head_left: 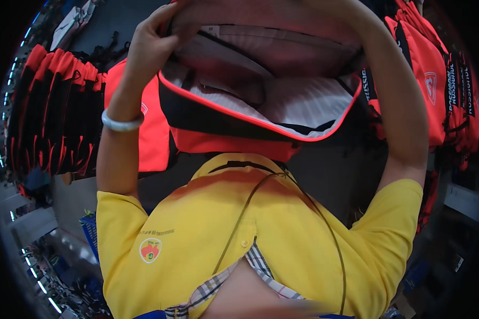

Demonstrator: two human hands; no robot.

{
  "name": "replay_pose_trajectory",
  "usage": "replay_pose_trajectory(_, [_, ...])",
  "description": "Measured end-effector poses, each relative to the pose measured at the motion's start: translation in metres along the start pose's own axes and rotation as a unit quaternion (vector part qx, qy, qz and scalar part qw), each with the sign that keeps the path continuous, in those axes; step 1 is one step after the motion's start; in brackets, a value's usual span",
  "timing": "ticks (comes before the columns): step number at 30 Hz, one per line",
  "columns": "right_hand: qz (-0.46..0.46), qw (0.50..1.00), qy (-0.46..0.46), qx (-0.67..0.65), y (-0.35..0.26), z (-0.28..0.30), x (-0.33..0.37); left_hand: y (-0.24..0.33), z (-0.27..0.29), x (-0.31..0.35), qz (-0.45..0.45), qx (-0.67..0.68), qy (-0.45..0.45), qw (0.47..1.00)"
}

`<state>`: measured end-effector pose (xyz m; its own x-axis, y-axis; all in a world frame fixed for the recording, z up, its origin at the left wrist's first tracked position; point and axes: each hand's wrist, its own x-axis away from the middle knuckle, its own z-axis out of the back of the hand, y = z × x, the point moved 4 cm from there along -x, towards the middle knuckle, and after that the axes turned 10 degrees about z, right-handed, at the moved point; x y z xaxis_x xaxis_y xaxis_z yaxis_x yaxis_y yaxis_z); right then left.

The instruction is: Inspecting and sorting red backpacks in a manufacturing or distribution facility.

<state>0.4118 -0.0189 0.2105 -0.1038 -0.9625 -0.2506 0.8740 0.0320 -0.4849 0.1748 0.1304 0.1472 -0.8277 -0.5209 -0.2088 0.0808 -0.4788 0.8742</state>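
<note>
A black-and-red bag (207, 109) is spread wide in front of my chest, its mouth edged in bright red. Inside, a pale grey lining (303, 101) and a dark inner pocket or divider show. At the upper left, my left hand (157, 40) is closed round the bag's raised edge, thumb pointing inward. My right arm reaches up along the bag's right side; only the base of my right hand (338, 6) shows at the top edge, and its fingers are hidden.
Several red-and-black bags (53, 111) stand in a row on the left. More of them (431, 80) are stacked on the right. Another red bag (154, 138) lies just behind the opened one, on a dark grey surface (324, 173). A blue basket-like thing (89, 228) sits at lower left.
</note>
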Motion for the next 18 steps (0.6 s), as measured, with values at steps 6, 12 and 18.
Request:
replay_pose_trajectory(6, [-0.006,1.000,-0.015,-0.024,-0.013,0.029,-0.003,0.035,0.010,-0.017,0.051,0.147,-0.073,0.985])
replay_pose_trajectory(12, [-0.012,1.000,-0.011,-0.004,-0.016,0.002,0.023,0.019,-0.013,0.006,0.063,0.061,-0.132,0.987])
replay_pose_trajectory(18, [0.168,0.970,0.165,-0.056,-0.109,-0.020,0.110,-0.033,-0.019,0.055,0.262,0.140,-0.101,0.949])
